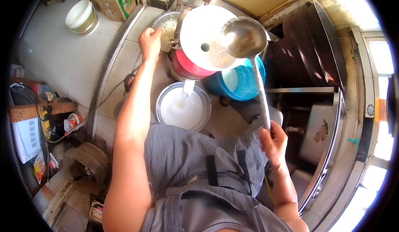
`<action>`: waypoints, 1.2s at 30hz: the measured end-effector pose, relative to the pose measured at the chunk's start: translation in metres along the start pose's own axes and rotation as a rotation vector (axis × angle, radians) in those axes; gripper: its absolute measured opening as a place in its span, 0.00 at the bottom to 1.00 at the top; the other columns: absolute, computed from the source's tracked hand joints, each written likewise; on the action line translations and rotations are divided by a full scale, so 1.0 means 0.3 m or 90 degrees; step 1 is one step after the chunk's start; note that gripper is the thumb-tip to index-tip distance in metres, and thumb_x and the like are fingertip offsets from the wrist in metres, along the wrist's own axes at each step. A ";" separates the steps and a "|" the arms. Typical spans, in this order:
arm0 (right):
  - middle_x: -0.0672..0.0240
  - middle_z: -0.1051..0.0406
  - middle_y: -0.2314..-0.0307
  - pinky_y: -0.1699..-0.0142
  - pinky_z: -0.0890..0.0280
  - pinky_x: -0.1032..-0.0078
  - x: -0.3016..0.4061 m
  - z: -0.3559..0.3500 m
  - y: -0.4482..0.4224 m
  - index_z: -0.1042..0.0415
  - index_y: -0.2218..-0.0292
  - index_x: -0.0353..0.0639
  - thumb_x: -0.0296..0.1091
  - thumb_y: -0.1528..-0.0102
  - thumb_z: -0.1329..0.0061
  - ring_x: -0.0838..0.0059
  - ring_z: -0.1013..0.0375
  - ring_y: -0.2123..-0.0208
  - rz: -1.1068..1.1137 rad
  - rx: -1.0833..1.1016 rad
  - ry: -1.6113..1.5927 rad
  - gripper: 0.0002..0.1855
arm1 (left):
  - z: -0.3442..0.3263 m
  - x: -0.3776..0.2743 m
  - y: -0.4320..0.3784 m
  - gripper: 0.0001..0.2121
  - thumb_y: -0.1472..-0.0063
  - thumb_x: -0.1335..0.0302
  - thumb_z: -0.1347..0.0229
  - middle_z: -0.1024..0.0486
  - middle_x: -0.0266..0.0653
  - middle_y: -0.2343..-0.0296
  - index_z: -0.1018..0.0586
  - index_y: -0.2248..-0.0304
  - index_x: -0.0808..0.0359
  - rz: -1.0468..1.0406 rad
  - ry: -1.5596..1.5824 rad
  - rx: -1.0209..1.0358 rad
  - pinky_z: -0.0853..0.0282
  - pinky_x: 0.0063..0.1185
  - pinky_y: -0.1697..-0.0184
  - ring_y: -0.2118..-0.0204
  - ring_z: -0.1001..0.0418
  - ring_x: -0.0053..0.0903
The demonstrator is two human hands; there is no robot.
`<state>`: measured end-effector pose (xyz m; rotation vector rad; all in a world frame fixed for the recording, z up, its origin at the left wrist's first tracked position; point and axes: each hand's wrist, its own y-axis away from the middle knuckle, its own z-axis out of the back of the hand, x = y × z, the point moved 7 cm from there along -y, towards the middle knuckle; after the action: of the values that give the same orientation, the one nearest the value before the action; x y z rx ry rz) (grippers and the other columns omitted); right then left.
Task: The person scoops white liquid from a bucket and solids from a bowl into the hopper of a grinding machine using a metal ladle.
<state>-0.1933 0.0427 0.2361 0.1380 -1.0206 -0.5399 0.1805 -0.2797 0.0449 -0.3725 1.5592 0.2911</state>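
Note:
My right hand (274, 143) grips the long handle of a metal ladle (244, 37). The ladle's bowl is over the right side of a wide white hopper (199, 29), which has a dark round hole. Below the hopper is the red body of a grinding machine (190, 65), with a white spout (188, 86) reaching down to a metal basin (184, 108) of white, frothy liquid. My left hand (150, 43) is a curled fist beside a metal bowl (159, 21) holding pale, crumbly pulp; whether its fingers hold anything is hidden.
A blue bucket (241, 80) with whitish residue stands right of the machine. Farther right are a large dark pan (311, 48) and a metal-framed stand (335, 132). A white bucket (81, 18) and cardboard boxes (117, 1) sit far left, past a raised floor sill (107, 60). A cable (112, 91) crosses the tiles.

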 end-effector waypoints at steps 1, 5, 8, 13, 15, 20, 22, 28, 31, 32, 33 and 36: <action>0.71 0.31 0.81 0.81 0.42 0.86 0.004 0.005 0.001 0.30 0.55 0.28 0.27 0.42 0.50 0.86 0.36 0.85 -0.029 0.009 -0.074 0.15 | 0.002 0.003 0.001 0.19 0.43 0.76 0.43 0.44 0.25 0.87 0.41 0.84 0.63 0.011 0.001 -0.007 0.51 0.20 0.80 0.81 0.49 0.11; 0.67 0.36 0.83 0.87 0.48 0.86 -0.024 0.042 -0.011 0.32 0.55 0.28 0.32 0.39 0.55 0.85 0.43 0.89 -0.083 0.054 -0.372 0.15 | 0.002 0.000 0.004 0.18 0.45 0.76 0.43 0.46 0.26 0.87 0.41 0.84 0.65 0.021 0.018 -0.022 0.49 0.22 0.80 0.80 0.49 0.13; 0.68 0.37 0.83 0.87 0.49 0.85 -0.081 0.078 -0.069 0.32 0.56 0.29 0.30 0.39 0.55 0.84 0.45 0.90 -0.061 0.026 -0.429 0.13 | 0.002 0.004 -0.006 0.19 0.45 0.77 0.42 0.46 0.25 0.87 0.41 0.85 0.64 0.008 0.024 -0.031 0.49 0.21 0.80 0.80 0.49 0.12; 0.63 0.30 0.81 0.80 0.37 0.76 -0.247 0.142 -0.354 0.29 0.67 0.32 0.33 0.42 0.52 0.75 0.32 0.85 -0.057 -0.035 0.227 0.10 | 0.015 -0.011 -0.009 0.19 0.43 0.77 0.42 0.44 0.24 0.87 0.40 0.85 0.65 0.004 0.033 -0.051 0.50 0.21 0.81 0.81 0.49 0.11; 0.51 0.24 0.74 0.68 0.29 0.65 -0.313 0.112 -0.494 0.29 0.69 0.32 0.34 0.44 0.51 0.58 0.22 0.72 0.093 -0.047 0.532 0.11 | 0.037 -0.004 -0.011 0.19 0.43 0.77 0.42 0.45 0.25 0.87 0.40 0.85 0.65 -0.001 0.015 -0.072 0.50 0.22 0.80 0.81 0.49 0.12; 0.51 0.23 0.66 0.59 0.27 0.61 -0.543 -0.056 -0.852 0.25 0.66 0.36 0.33 0.43 0.53 0.51 0.22 0.62 0.052 0.067 0.785 0.10 | 0.026 0.021 -0.001 0.21 0.43 0.78 0.42 0.48 0.25 0.87 0.44 0.85 0.64 -0.021 -0.026 -0.107 0.52 0.22 0.81 0.80 0.51 0.12; 0.51 0.23 0.64 0.58 0.26 0.61 -0.578 -0.123 -0.950 0.24 0.64 0.37 0.31 0.44 0.54 0.51 0.22 0.61 0.026 0.108 0.834 0.10 | 0.017 0.000 0.009 0.21 0.42 0.79 0.43 0.48 0.24 0.87 0.44 0.85 0.64 -0.010 -0.016 -0.104 0.53 0.22 0.81 0.80 0.51 0.11; 0.50 0.23 0.61 0.62 0.25 0.65 -0.689 -0.290 -1.108 0.21 0.62 0.37 0.28 0.47 0.54 0.54 0.20 0.63 -0.043 0.189 0.826 0.12 | 0.007 -0.027 0.029 0.22 0.40 0.79 0.44 0.45 0.21 0.87 0.45 0.84 0.57 0.005 -0.008 -0.082 0.57 0.17 0.82 0.84 0.51 0.09; 0.47 0.22 0.66 0.69 0.26 0.65 -0.747 -0.309 -1.159 0.22 0.64 0.32 0.27 0.48 0.55 0.55 0.20 0.71 -0.219 0.191 0.555 0.13 | 0.011 -0.045 0.040 0.22 0.39 0.79 0.44 0.45 0.21 0.87 0.45 0.84 0.57 0.024 -0.010 -0.071 0.57 0.17 0.82 0.83 0.51 0.09; 0.48 0.23 0.71 0.74 0.30 0.66 -0.802 -0.327 -1.194 0.23 0.66 0.30 0.26 0.48 0.54 0.57 0.22 0.76 -0.155 0.318 0.654 0.11 | 0.001 -0.041 0.048 0.22 0.39 0.80 0.44 0.45 0.21 0.87 0.45 0.84 0.57 0.037 -0.011 -0.063 0.57 0.17 0.82 0.83 0.51 0.09; 0.49 0.24 0.73 0.77 0.31 0.66 -0.839 -0.343 -1.205 0.24 0.68 0.29 0.26 0.48 0.54 0.59 0.23 0.78 -0.124 0.378 0.701 0.10 | -0.009 -0.038 0.045 0.22 0.39 0.80 0.44 0.45 0.21 0.87 0.45 0.84 0.57 0.036 -0.008 -0.059 0.57 0.17 0.82 0.83 0.51 0.09; 0.59 0.31 0.85 0.86 0.42 0.71 -0.916 -0.342 -1.184 0.29 0.76 0.33 0.26 0.47 0.50 0.69 0.32 0.88 -0.325 0.182 0.136 0.08 | -0.021 -0.026 0.041 0.22 0.40 0.79 0.43 0.47 0.21 0.87 0.44 0.84 0.60 0.039 0.010 -0.038 0.56 0.19 0.83 0.82 0.52 0.08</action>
<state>-0.3475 -0.1428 -0.1563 0.7093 -0.8467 -0.8194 0.1698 -0.2705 0.0522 -0.3748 1.5817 0.3840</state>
